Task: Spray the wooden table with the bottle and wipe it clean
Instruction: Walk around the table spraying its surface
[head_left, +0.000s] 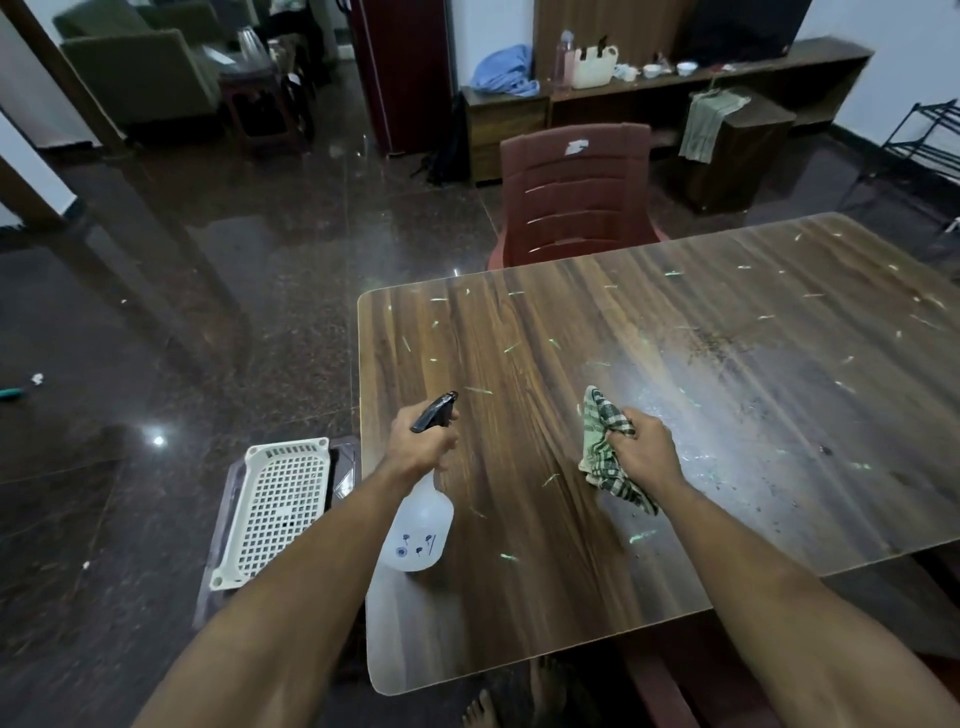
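Under the left hand (422, 441) the neck of the spray bottle (420, 525) is hidden by curled fingers. Pale green scraps and dark crumbs litter the glossy wooden surface (727, 415) (wet near the middle). Above it, the right hand (644, 447) clutches a bunched checked cloth (605, 441).

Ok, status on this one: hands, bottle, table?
Left hand grips spray bottle, nozzle forward. Right hand holds checked cloth. Wooden table littered with green bits, unwiped. Nothing blocking.
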